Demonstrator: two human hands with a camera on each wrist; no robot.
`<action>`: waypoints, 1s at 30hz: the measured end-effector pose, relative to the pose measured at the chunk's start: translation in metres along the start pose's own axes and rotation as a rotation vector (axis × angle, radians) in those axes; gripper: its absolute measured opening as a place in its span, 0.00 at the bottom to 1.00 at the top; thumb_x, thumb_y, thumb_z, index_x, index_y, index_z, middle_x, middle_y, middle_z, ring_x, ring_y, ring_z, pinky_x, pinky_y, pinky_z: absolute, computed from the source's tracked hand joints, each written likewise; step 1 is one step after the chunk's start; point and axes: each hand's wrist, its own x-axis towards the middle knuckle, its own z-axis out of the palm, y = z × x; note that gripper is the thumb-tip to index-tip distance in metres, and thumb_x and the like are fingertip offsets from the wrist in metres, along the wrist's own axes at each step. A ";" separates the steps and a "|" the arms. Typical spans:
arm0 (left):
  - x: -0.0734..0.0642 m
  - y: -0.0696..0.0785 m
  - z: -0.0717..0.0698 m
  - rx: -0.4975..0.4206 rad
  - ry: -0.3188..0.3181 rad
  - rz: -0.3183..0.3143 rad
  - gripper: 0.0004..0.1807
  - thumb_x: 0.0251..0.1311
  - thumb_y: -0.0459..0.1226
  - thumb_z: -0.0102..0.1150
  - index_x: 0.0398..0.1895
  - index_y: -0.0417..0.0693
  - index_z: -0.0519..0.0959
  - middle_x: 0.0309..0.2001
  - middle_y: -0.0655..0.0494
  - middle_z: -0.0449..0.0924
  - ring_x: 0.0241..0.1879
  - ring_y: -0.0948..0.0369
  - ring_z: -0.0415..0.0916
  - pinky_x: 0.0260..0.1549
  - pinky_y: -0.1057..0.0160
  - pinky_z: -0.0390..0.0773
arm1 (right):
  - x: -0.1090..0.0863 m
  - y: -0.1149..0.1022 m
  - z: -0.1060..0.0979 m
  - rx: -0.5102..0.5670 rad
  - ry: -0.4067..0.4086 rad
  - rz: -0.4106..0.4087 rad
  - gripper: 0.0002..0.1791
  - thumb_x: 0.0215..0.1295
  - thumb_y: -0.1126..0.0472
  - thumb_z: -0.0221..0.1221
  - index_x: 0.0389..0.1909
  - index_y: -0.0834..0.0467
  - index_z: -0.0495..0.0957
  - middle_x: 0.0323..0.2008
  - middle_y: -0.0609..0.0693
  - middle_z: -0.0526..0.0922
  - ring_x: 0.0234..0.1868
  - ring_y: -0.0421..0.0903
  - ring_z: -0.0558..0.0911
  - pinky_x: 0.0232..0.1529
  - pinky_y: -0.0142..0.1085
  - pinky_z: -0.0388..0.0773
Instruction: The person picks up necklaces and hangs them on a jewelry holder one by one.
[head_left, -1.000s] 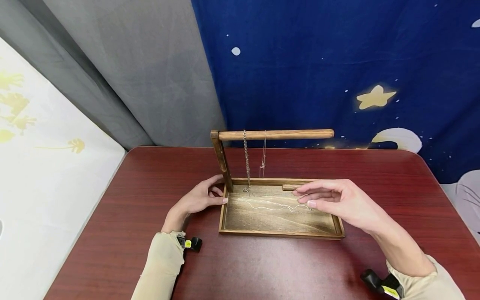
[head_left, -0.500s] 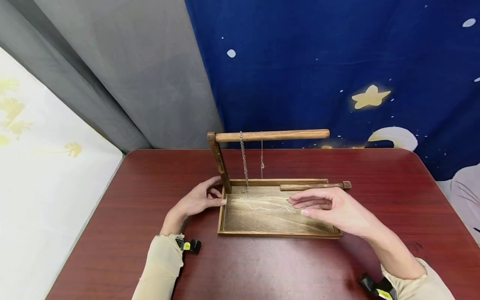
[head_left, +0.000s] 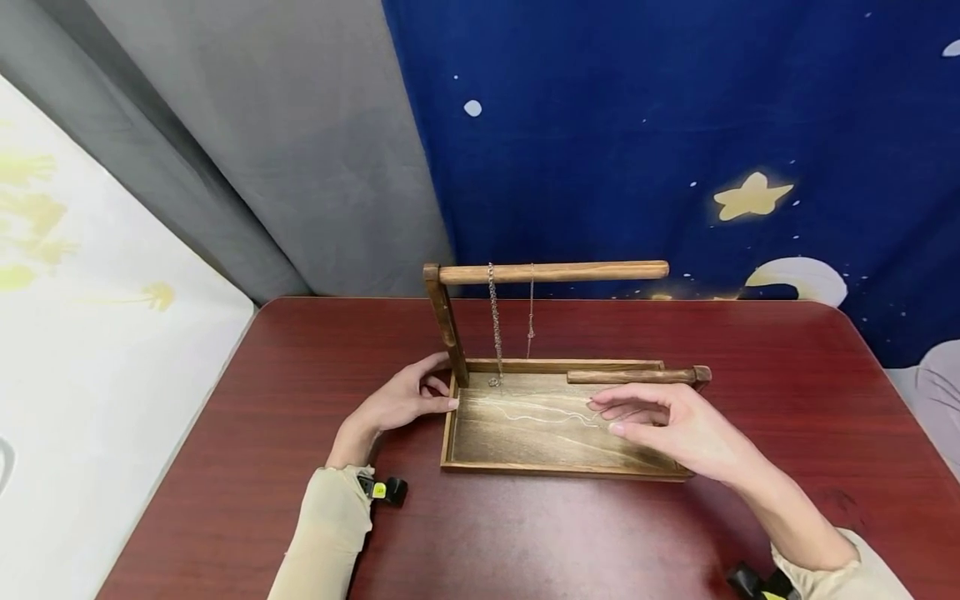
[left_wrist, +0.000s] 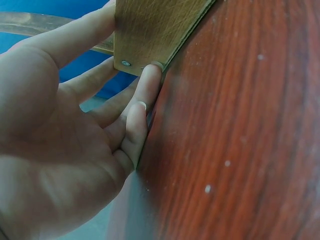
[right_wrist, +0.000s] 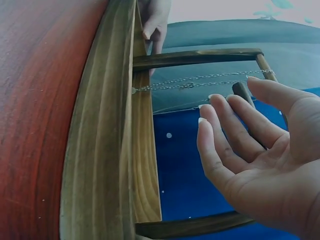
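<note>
Left hand (head_left: 400,402) holding tray edge (head_left: 448,437), right hand (head_left: 693,429) over tray (head_left: 562,472), free-ended bar (head_left: 592,272)

No words, brands or numbers can be read. A small yellow label (head_left: 379,491) sits on the black wrist device (head_left: 397,492) at the cuff of the left sleeve (head_left: 324,521), on the near left; anything printed on it is too small to make out. A second yellow label (head_left: 773,595) sits on the other black wrist device (head_left: 744,578), by the cuff of the right sleeve (head_left: 851,571), on the near right; it is partly cut off at the near edge of the head view and is equally unreadable.
</note>
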 end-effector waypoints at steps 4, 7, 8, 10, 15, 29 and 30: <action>0.002 -0.001 0.001 -0.017 0.000 -0.004 0.43 0.60 0.36 0.69 0.75 0.37 0.58 0.41 0.43 0.80 0.35 0.55 0.78 0.36 0.65 0.78 | 0.000 0.005 0.001 -0.030 0.013 0.004 0.17 0.66 0.63 0.64 0.56 0.58 0.82 0.49 0.51 0.86 0.47 0.48 0.84 0.45 0.33 0.80; 0.002 -0.001 0.001 -0.023 -0.002 -0.006 0.43 0.60 0.35 0.69 0.75 0.37 0.57 0.41 0.43 0.80 0.35 0.55 0.78 0.36 0.65 0.78 | 0.003 0.010 0.004 -0.044 0.014 0.004 0.18 0.66 0.63 0.65 0.55 0.60 0.82 0.48 0.53 0.86 0.46 0.48 0.84 0.45 0.32 0.80; 0.002 -0.001 0.001 -0.021 -0.002 -0.007 0.43 0.60 0.35 0.69 0.75 0.37 0.57 0.41 0.43 0.80 0.35 0.55 0.78 0.36 0.65 0.78 | 0.004 0.012 0.004 -0.046 0.011 0.005 0.18 0.66 0.63 0.65 0.55 0.60 0.82 0.48 0.54 0.86 0.46 0.48 0.84 0.45 0.32 0.80; 0.002 -0.001 0.001 -0.019 -0.003 -0.009 0.43 0.60 0.35 0.69 0.75 0.37 0.58 0.41 0.43 0.80 0.35 0.55 0.78 0.36 0.65 0.78 | 0.007 0.014 0.006 -0.045 0.005 0.019 0.18 0.65 0.62 0.65 0.55 0.61 0.82 0.47 0.55 0.86 0.45 0.46 0.84 0.45 0.32 0.80; 0.001 -0.001 0.001 -0.032 -0.004 -0.012 0.43 0.60 0.35 0.69 0.75 0.37 0.57 0.40 0.43 0.80 0.35 0.55 0.78 0.36 0.65 0.78 | 0.012 0.018 0.007 -0.058 -0.006 0.061 0.17 0.65 0.62 0.66 0.54 0.59 0.83 0.45 0.55 0.86 0.44 0.41 0.84 0.45 0.33 0.80; 0.003 -0.002 0.002 -0.022 0.010 -0.019 0.43 0.59 0.35 0.70 0.75 0.37 0.57 0.41 0.43 0.80 0.32 0.58 0.78 0.35 0.66 0.77 | 0.019 0.029 0.014 -0.124 0.014 0.084 0.15 0.65 0.63 0.65 0.52 0.55 0.83 0.43 0.50 0.86 0.42 0.40 0.83 0.44 0.33 0.79; 0.003 -0.001 0.002 -0.024 0.009 -0.019 0.43 0.59 0.35 0.70 0.75 0.37 0.57 0.41 0.43 0.80 0.32 0.57 0.78 0.35 0.66 0.77 | 0.019 0.029 0.015 -0.133 0.020 0.086 0.15 0.64 0.63 0.65 0.52 0.55 0.83 0.43 0.50 0.86 0.41 0.40 0.82 0.44 0.33 0.79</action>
